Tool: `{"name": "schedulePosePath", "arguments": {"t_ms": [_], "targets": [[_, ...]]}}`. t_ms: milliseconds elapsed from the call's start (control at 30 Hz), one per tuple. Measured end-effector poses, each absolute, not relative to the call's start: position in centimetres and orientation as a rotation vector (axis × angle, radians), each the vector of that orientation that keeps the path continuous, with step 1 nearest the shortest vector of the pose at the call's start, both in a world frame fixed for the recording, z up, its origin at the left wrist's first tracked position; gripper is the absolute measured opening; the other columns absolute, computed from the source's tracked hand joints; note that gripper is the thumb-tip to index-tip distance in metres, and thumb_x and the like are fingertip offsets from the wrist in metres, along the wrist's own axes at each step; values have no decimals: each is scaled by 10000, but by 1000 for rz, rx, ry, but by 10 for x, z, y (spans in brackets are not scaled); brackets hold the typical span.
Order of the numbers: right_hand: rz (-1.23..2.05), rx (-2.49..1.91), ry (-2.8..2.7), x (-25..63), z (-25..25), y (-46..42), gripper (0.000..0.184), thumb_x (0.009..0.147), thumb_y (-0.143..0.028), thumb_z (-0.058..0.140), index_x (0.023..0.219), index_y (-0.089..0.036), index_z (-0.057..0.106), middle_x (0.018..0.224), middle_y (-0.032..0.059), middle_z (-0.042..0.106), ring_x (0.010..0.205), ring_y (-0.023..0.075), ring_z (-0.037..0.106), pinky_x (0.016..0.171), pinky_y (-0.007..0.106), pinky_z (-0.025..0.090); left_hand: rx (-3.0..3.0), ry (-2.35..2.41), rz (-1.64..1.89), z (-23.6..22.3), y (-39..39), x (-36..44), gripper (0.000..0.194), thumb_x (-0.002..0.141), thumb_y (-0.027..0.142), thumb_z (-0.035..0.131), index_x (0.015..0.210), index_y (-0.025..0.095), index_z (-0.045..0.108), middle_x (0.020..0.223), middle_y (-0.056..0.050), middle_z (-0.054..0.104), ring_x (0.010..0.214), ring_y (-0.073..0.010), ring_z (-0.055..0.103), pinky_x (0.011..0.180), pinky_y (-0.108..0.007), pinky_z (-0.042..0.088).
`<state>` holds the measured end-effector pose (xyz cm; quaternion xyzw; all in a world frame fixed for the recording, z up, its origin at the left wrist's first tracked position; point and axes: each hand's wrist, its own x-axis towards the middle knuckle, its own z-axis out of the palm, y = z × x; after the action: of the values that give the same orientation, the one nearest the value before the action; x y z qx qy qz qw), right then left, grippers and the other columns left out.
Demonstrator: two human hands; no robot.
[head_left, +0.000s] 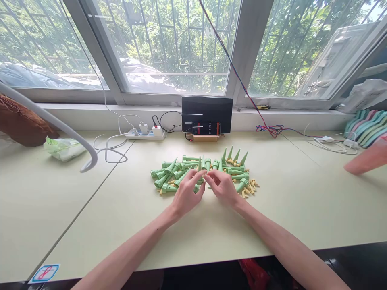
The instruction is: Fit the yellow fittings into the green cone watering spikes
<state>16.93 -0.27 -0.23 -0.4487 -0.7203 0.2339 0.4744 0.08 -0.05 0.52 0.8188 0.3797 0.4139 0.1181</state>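
Observation:
In the middle of the table my left hand (190, 190) is closed round a green plastic plant watering spike (200, 164), its point upward. The fingers of my right hand (223, 187) pinch together right against the left fingertips; a small pale bit shows there, too hidden to name. Behind and beside both hands lies a pile of green spikes (178, 177) with round caps. Several spikes (234, 156) stand upright at the right back of the pile. Small yellow valve pieces (250, 187) lie loose to the right of my right hand.
A black tablet (207, 108) leans at the sill, with a phone showing a timer (206, 128) before it. A power strip (145, 133) with cables is left of it. A white curved arm (60, 114) hangs at left; a pink object (367, 157) lies right.

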Motion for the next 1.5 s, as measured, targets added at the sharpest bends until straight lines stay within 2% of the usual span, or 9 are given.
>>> {"name": "schedulePosePath", "arguments": {"t_ms": [167, 400, 633, 733, 900, 1133, 1333, 1433, 1500], "targets": [[563, -1036, -1774, 168, -3, -2, 212, 922, -377, 560, 987, -184, 620, 818, 35, 639, 568, 115, 520, 538, 245, 444, 2392, 1125, 1215, 5, 0, 1, 388, 885, 132, 535, 1250, 263, 541, 1009, -50, 565, 876, -164, 590, 770, -302, 518], [564, -1076, -1807, 169, -7, -1, 304, 966, -402, 484, 801, -182, 614, 628, -7, 536, 535, 114, 440, 517, 248, 369, 2413, 1113, 1215, 4, -1, 1, 396, 874, 119, 537, 1244, 261, 554, 1005, -51, 571, 861, -161, 595, 751, -297, 525], [564, -1105, -1824, 169, -8, 0, 453, 981, -443, 439, 607, -191, 475, 520, -45, 379, 478, 96, 304, 477, 252, 266, 2412, 1094, 1206, 4, 0, 1, 396, 880, 113, 530, 1246, 265, 545, 1007, -52, 570, 863, -161, 588, 752, -296, 520], [573, -1108, -1816, 169, -6, -1, 403, 980, -431, 450, 673, -186, 540, 550, -37, 440, 489, 98, 356, 489, 246, 295, 2405, 1106, 1201, 4, 0, 1, 386, 883, 121, 532, 1240, 267, 545, 1013, -50, 567, 855, -158, 588, 751, -292, 517], [602, -1061, -1777, 169, -4, -3, 240, 941, -397, 534, 1012, -182, 613, 814, 25, 631, 558, 111, 499, 532, 242, 412, 2389, 1130, 1196, 5, 0, 0, 386, 880, 120, 535, 1237, 269, 545, 1011, -47, 560, 870, -162, 585, 775, -299, 512], [571, -1073, -1810, 169, -7, 0, 282, 972, -384, 478, 836, -180, 615, 653, -3, 553, 547, 115, 451, 530, 249, 365, 2400, 1112, 1189, 3, 0, 0, 390, 878, 112, 537, 1239, 261, 540, 1018, -48, 562, 870, -161, 578, 759, -290, 508], [638, -1115, -1808, 170, -9, 0, 454, 995, -416, 427, 606, -182, 460, 530, -33, 446, 482, 91, 369, 494, 251, 294, 2405, 1063, 1203, 4, -2, 2, 393, 884, 106, 530, 1246, 261, 537, 1017, -46, 564, 898, -162, 577, 782, -292, 506], [644, -1132, -1792, 170, -7, -1, 439, 992, -428, 431, 639, -177, 500, 542, -28, 470, 484, 92, 391, 493, 246, 309, 2404, 1081, 1200, 5, -1, 2, 381, 889, 122, 533, 1243, 262, 540, 1017, -48, 566, 891, -165, 578, 778, -296, 507], [642, -1128, -1765, 170, -5, -3, 341, 980, -429, 458, 795, -173, 587, 625, -18, 538, 489, 91, 411, 492, 240, 332, 2398, 1104, 1199, 5, -1, 2, 374, 888, 132, 538, 1239, 261, 543, 1012, -48, 564, 873, -164, 577, 767, -298, 508]]}}
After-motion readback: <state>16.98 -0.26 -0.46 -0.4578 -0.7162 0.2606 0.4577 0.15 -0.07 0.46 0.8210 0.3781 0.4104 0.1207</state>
